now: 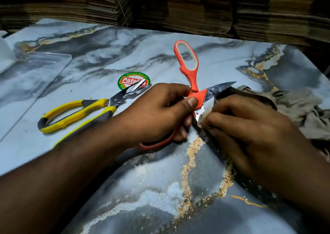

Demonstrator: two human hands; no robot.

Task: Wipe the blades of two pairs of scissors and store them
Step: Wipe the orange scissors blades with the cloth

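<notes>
**Orange scissors spread open for wiping**

The left hand (160,108) grips the orange scissors (192,83) at the pivot and near handle, holding the blades apart so each is reachable. The right hand (250,124) pinches a grey cloth (294,105) around the near blade. The yellow scissors (78,112) lie left on the marbled table (160,189), beside a clear tray (35,73), likely storage.

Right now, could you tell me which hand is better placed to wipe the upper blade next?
The right hand: it already pinches the cloth against the orange scissors, just below that blade, while the left hand grips their handle.
</notes>
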